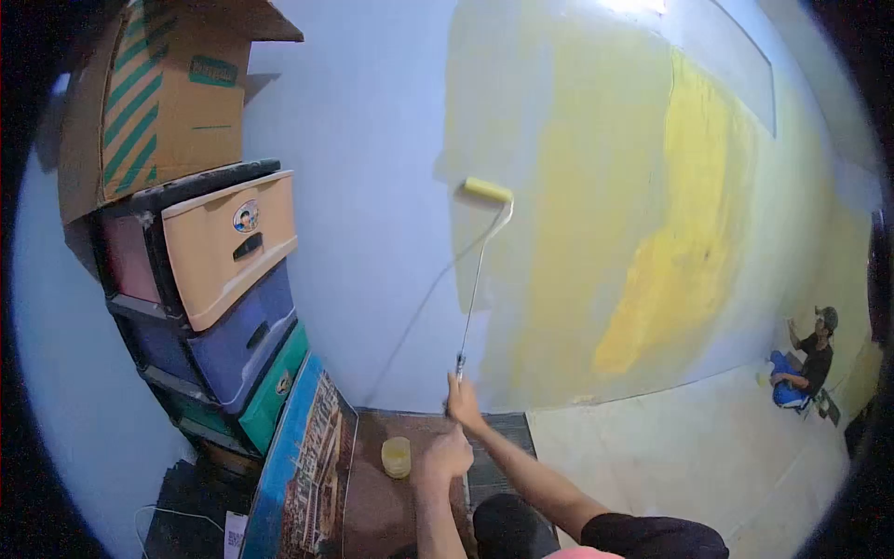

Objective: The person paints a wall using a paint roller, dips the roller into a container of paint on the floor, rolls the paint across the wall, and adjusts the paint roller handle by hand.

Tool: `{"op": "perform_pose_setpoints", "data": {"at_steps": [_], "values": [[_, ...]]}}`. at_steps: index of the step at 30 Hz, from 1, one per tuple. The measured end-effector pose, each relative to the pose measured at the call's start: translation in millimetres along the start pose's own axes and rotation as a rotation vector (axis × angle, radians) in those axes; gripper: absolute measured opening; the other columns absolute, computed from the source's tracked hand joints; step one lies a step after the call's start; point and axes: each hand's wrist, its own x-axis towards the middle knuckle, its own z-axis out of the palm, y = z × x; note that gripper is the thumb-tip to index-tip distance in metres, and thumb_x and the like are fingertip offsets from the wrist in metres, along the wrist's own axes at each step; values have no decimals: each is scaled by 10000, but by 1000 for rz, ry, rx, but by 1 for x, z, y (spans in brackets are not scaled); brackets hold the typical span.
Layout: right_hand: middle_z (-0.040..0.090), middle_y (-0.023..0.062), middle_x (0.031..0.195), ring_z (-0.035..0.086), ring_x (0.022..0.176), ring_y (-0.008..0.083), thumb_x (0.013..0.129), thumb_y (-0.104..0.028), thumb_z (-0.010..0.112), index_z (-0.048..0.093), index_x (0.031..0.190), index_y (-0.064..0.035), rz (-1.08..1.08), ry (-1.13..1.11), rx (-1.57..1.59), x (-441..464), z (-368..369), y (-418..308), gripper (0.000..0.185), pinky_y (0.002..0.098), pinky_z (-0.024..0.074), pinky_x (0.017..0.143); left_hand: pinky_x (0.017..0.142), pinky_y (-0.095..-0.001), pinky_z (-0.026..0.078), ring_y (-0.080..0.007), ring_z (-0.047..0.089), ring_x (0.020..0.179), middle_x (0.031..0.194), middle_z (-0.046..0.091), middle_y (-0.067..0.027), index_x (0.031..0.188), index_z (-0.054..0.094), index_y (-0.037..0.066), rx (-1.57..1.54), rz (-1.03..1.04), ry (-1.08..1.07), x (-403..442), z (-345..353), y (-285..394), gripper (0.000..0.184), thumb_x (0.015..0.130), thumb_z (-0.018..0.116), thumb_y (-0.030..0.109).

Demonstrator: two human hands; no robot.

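Note:
A long-framed paint roller (488, 190) with a yellow sleeve is against the wall (372, 121), at the left edge of a yellow painted area (596, 168). My right hand (463, 402) is closed around its handle, below the metal rod. Just beneath, my left hand (447, 456) is a fist in line with the handle's lower end; the grip itself is mostly hidden by the fingers. Beside my left hand, a small tub of yellowish paint (397, 458) stands on a brown surface. The wall left of the roller is pale blue, while brighter yellow patches lie farther right.
At left rises a drawer stack (228, 252) with a cardboard box (177, 102) on top. A picture panel (312, 475) leans against the drawers. Pale sheeting (633, 447) covers the floor to the right, where another person (808, 363) sits by the wall.

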Motion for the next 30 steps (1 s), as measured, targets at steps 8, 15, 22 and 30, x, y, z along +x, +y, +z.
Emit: {"op": "perform_pose_setpoints", "data": {"at_steps": [8, 15, 22, 30], "values": [[470, 79, 532, 536, 442, 193, 944, -505, 364, 419, 777, -41, -1, 56, 206, 236, -130, -188, 496, 351, 430, 402, 924, -503, 419, -412, 522, 1105, 1185, 526, -296, 1190, 497, -53, 70, -211, -247, 0, -27, -23, 425, 867, 417, 212], [434, 53, 572, 443, 399, 172, 935, -485, 412, 404, 895, -35, -16, -70, 372, 305, -266, -317, 452, 330, 404, 343, 914, -506, 432, -398, 532, 1106, 1213, 525, -261, 1216, 469, -47, 106, -252, -237, 21, -19, -47, 422, 882, 388, 198], [474, 88, 568, 526, 511, 212, 934, -481, 398, 522, 813, 9, -137, 90, -9, 298, -219, -149, 519, 394, 450, 490, 897, -479, 458, -387, 545, 1090, 1138, 569, -268, 1291, 409, -53, 192, -179, -227, 11, -30, -10, 470, 908, 387, 218], [519, 186, 610, 562, 582, 317, 965, -431, 340, 500, 820, 23, 229, -139, 16, 20, -83, 51, 502, 428, 430, 548, 873, -473, 467, -392, 580, 1018, 1103, 592, -248, 1147, 529, -22, 37, -112, -86, 3, -22, 15, 361, 864, 434, 179]]}}
